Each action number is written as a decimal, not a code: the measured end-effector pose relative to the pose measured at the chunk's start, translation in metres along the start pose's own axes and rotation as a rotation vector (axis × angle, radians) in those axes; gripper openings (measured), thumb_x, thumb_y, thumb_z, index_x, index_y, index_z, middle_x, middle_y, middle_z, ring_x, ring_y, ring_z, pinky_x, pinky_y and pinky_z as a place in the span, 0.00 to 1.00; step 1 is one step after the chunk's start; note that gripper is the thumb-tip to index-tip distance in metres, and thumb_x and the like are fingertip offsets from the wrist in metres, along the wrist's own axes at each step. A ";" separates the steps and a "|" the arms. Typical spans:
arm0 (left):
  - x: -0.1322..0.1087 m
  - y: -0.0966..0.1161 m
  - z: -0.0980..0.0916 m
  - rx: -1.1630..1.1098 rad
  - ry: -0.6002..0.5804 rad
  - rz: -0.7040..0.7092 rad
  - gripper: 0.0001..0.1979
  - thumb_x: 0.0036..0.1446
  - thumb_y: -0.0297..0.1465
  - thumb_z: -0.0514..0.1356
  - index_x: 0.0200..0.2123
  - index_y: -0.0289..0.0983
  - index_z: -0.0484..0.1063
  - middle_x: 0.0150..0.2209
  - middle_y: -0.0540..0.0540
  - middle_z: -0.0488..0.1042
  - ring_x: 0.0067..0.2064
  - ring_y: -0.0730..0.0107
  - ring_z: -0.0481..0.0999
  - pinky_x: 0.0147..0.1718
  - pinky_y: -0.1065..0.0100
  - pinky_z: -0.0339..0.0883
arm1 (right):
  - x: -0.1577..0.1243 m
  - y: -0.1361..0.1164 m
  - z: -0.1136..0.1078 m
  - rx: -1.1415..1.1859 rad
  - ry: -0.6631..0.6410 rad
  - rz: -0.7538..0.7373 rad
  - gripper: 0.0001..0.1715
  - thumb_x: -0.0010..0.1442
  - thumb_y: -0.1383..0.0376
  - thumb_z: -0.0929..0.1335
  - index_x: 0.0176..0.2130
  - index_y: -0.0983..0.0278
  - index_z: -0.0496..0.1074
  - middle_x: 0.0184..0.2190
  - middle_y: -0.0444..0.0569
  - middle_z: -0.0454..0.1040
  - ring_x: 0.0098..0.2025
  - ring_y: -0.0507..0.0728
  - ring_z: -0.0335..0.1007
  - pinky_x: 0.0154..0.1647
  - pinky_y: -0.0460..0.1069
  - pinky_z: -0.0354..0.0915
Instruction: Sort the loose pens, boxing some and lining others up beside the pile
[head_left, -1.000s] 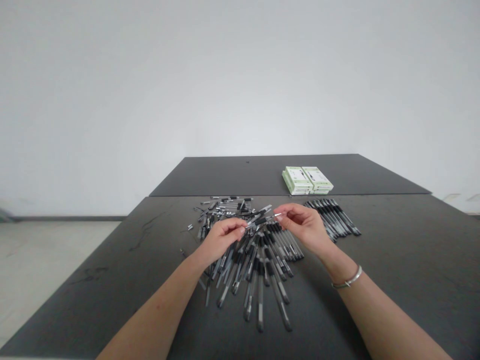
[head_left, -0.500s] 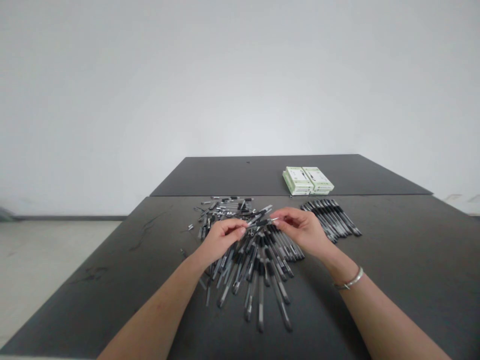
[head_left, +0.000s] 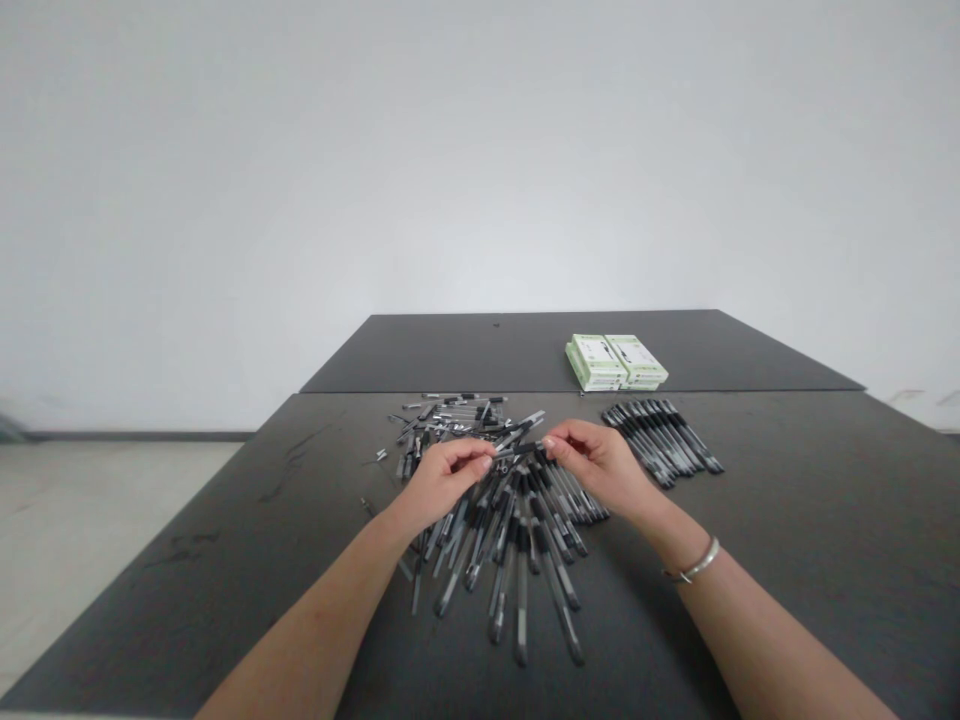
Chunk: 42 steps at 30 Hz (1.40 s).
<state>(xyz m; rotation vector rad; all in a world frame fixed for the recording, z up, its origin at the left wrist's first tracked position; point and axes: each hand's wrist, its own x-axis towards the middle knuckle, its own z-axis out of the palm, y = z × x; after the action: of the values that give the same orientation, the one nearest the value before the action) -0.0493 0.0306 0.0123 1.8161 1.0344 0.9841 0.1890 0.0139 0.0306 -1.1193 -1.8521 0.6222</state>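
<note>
Above a spread pile of pens [head_left: 523, 560], my two hands hold one pen [head_left: 527, 449] with a dark grip section, roughly level. My left hand [head_left: 448, 472] pinches its left end between thumb and fingers. The thumb and fingertips of my right hand [head_left: 596, 460] are closed on its right end, covering the tip. Clear barrels and dark grips show on the piled pens, which fan toward me and also lie beneath both hands.
A tidy row of pens [head_left: 667, 440] lies right of my right hand. Stacked green-and-white boxes [head_left: 616, 362] stand farther back on the dark table [head_left: 787, 520]. Small loose parts [head_left: 381, 455] lie left of the pile. A pale wall [head_left: 480, 160] rises behind the table.
The right fingers have shifted slightly left against the pen's end, and the pale thin tip that showed there is now covered. My left hand has stayed nearly still.
</note>
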 end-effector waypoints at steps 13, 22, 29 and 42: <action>0.002 -0.003 0.001 0.014 0.009 -0.012 0.13 0.54 0.35 0.59 0.37 0.33 0.79 0.31 0.45 0.79 0.32 0.66 0.74 0.33 0.67 0.66 | -0.001 0.005 0.000 0.184 -0.011 0.017 0.11 0.60 0.60 0.69 0.40 0.64 0.72 0.31 0.48 0.76 0.31 0.53 0.71 0.33 0.47 0.66; 0.001 -0.002 0.001 -0.002 -0.022 0.010 0.12 0.54 0.33 0.59 0.37 0.33 0.79 0.34 0.43 0.80 0.35 0.65 0.76 0.37 0.67 0.67 | 0.001 0.001 -0.001 -0.118 -0.066 -0.007 0.22 0.67 0.56 0.62 0.26 0.64 0.71 0.21 0.43 0.70 0.24 0.50 0.65 0.28 0.46 0.58; 0.001 -0.004 0.000 -0.001 -0.015 -0.008 0.12 0.55 0.34 0.60 0.38 0.33 0.79 0.33 0.45 0.80 0.33 0.66 0.76 0.35 0.68 0.68 | -0.002 0.003 -0.004 0.039 -0.074 -0.007 0.12 0.64 0.58 0.66 0.41 0.64 0.71 0.30 0.47 0.75 0.31 0.53 0.69 0.31 0.46 0.63; 0.001 -0.003 0.000 0.038 -0.018 0.027 0.11 0.55 0.32 0.60 0.37 0.34 0.80 0.35 0.43 0.81 0.36 0.64 0.78 0.38 0.66 0.70 | 0.000 -0.004 -0.004 -0.162 -0.138 -0.021 0.24 0.69 0.57 0.59 0.24 0.64 0.67 0.20 0.42 0.67 0.23 0.50 0.63 0.27 0.45 0.57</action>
<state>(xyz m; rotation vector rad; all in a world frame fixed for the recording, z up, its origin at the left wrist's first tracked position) -0.0494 0.0325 0.0100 1.8713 1.0267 0.9688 0.1905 0.0116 0.0354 -1.1849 -2.0601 0.5573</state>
